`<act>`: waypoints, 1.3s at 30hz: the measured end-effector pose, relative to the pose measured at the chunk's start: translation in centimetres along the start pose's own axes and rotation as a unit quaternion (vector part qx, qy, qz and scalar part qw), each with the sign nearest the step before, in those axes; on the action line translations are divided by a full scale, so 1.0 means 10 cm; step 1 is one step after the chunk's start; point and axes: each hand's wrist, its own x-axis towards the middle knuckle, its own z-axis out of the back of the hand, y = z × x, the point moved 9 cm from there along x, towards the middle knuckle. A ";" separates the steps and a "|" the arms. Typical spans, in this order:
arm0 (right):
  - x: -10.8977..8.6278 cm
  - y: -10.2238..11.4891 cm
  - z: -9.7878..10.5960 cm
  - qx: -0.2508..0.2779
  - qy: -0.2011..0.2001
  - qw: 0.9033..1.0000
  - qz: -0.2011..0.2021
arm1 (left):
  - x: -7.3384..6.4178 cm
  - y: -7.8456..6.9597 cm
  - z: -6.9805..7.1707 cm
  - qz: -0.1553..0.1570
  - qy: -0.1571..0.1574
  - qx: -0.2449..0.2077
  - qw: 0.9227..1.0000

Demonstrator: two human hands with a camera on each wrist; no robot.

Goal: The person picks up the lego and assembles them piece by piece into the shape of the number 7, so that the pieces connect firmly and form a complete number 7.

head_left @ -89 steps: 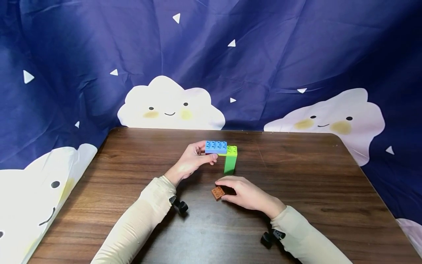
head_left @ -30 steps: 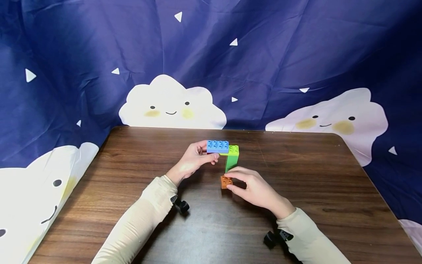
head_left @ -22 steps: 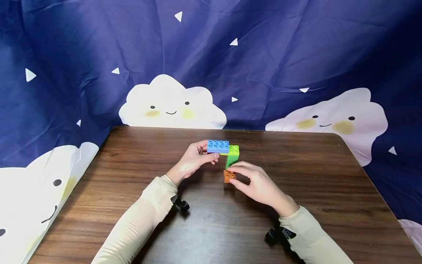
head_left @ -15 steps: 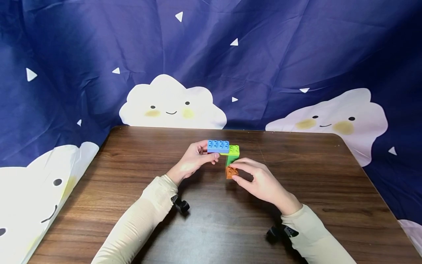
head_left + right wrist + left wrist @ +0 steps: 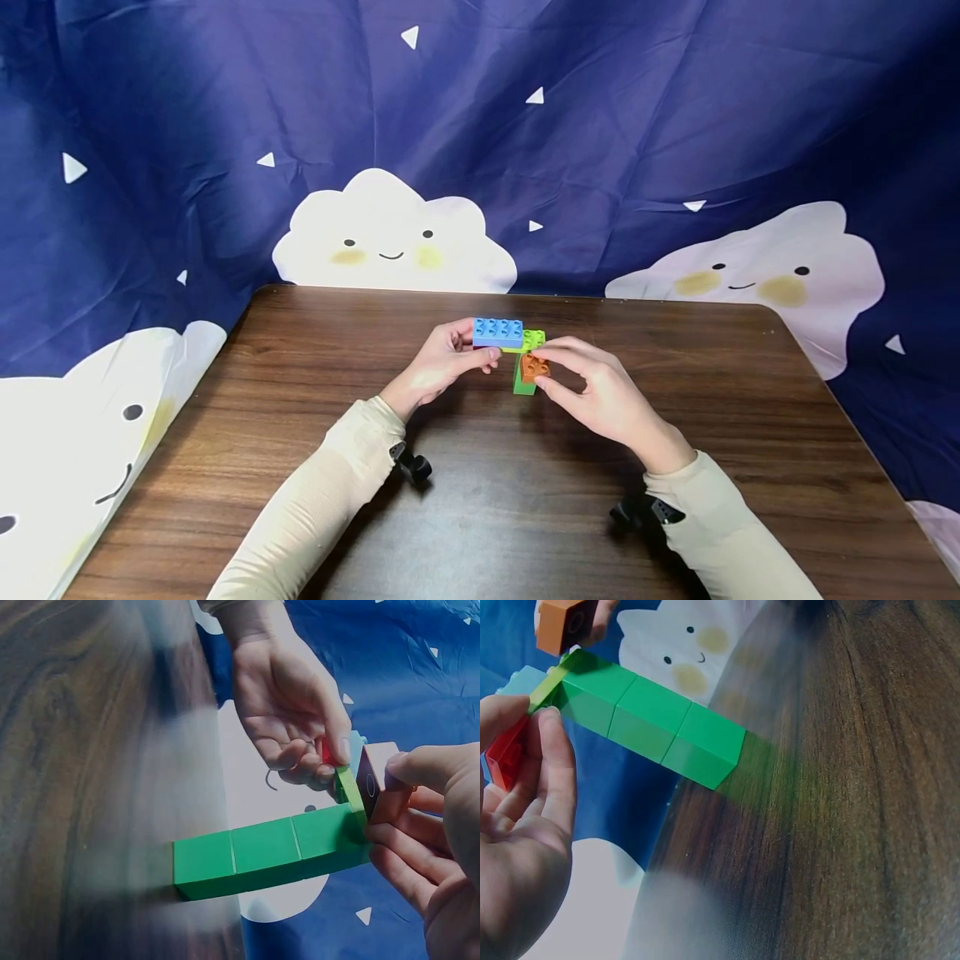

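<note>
A column of three green bricks (image 5: 649, 712) stands upright on the table, topped by a lime-green plate (image 5: 535, 338) that overhangs to the left. On the overhang sits a blue eight-stud brick (image 5: 497, 333), with a red brick (image 5: 508, 754) underneath. My left hand (image 5: 438, 367) grips this overhanging end between thumb and fingers. My right hand (image 5: 603, 396) pinches an orange-brown four-stud brick (image 5: 535, 368), studs up. In the right wrist view that brick is slightly tilted, with its underside right by the lime plate above the column.
The dark wood-grain table (image 5: 480, 517) extends around both arms. Behind it hangs a blue curtain (image 5: 570, 150) with white clouds and triangles. A black wrist device (image 5: 411, 463) is strapped at the left sleeve, and another (image 5: 647, 512) at the right.
My right hand has lifted the orange-brown brick from in front of the column, up and away from me, to the column's top. My left hand keeps its grip at the overhang.
</note>
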 end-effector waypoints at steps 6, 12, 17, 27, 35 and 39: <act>0.06 -0.01 0.06 -0.007 -0.013 1.000 0.008 | -0.01 -0.01 0.00 -0.002 0.000 -0.002 1.000; 0.12 -0.02 0.11 0.004 -0.023 1.000 0.016 | -0.01 -0.01 -0.01 -0.001 0.001 -0.006 1.000; 0.17 -0.06 0.13 0.006 -0.028 1.000 0.006 | -0.01 -0.02 -0.01 -0.002 0.000 -0.007 1.000; 0.25 -0.12 0.15 -0.019 -0.025 0.999 -0.011 | 0.00 -0.01 -0.01 0.000 -0.001 -0.009 1.000; 0.30 -0.19 0.09 -0.032 -0.006 0.999 -0.038 | 0.00 0.00 0.00 0.000 -0.004 -0.017 1.000; 0.32 -0.23 0.05 -0.031 0.010 0.998 -0.057 | 0.00 -0.01 0.00 -0.002 -0.004 -0.016 1.000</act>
